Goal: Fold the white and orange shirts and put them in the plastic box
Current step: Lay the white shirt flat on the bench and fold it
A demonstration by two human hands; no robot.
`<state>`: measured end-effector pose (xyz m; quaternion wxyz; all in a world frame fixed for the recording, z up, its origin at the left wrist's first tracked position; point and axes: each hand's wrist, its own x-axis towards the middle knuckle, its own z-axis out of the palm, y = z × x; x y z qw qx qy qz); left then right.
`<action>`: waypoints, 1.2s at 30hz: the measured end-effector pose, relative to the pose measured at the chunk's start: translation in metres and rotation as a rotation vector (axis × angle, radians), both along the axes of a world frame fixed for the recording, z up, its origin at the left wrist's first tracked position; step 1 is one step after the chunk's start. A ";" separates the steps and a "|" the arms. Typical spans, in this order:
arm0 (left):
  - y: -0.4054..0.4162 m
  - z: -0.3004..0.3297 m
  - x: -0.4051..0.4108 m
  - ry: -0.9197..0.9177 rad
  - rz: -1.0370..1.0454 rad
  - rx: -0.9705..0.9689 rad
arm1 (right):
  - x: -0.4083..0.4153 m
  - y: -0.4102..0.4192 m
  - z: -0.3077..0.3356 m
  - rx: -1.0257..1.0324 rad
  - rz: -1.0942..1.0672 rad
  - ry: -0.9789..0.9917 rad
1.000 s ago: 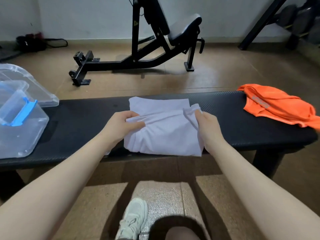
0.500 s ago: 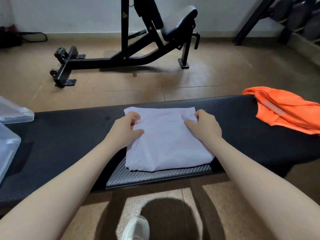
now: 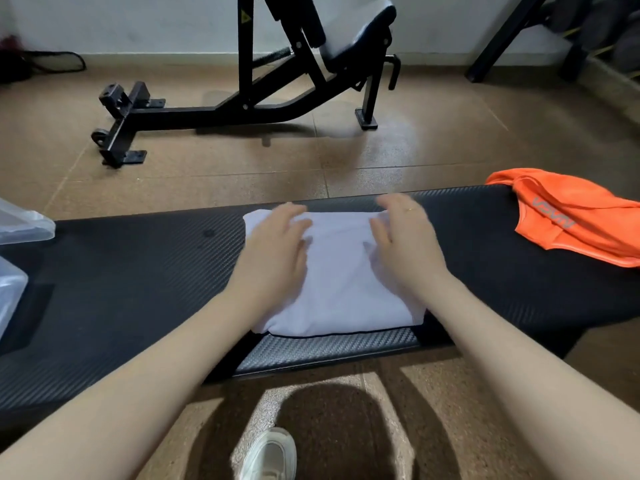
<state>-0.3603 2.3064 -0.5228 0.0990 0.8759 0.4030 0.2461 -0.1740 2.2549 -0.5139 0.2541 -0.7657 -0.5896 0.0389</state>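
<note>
- The white shirt (image 3: 341, 271) lies folded into a thick rectangle at the middle of the black worktop (image 3: 138, 289).
- The left hand (image 3: 277, 251) and right hand (image 3: 407, 247) lie flat on it, each grip spread, pinching nothing.
- It looks light, soft and floppy; taking it under both side edges should keep the folds together.
- The orange shirt (image 3: 571, 220) lies crumpled at the far right.
- The plastic box (image 3: 10, 292) sits at the left edge.

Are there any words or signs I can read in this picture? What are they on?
Grey letters on the orange shirt: a brand print, turned away and too blurred to read.
Yellow triangle sticker on the black exercise machine: a warning sign, too small to read.
White shirt: no words showing.
</note>
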 end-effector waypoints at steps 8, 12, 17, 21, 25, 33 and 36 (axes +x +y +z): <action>-0.015 -0.034 -0.001 0.473 -0.070 -0.240 | -0.021 -0.012 -0.036 -0.462 0.319 -0.218; -0.017 -0.031 -0.002 0.470 -0.064 -0.241 | 0.012 -0.003 -0.038 -0.467 0.249 -0.250; -0.019 -0.028 -0.006 0.497 -0.064 -0.255 | 0.043 -0.004 -0.042 -0.475 0.136 -0.241; -0.017 -0.025 -0.005 0.519 -0.077 -0.252 | 0.051 0.001 -0.031 -0.572 0.109 -0.281; -0.018 -0.018 -0.003 0.533 -0.072 -0.294 | 0.027 -0.027 -0.020 -0.305 0.224 -0.246; -0.062 -0.002 -0.028 0.449 -0.264 -0.148 | 0.023 -0.114 -0.039 -0.087 0.508 -0.326; -0.070 -0.006 -0.036 0.494 -0.244 -0.136 | 0.029 -0.115 -0.039 -0.160 0.458 -0.272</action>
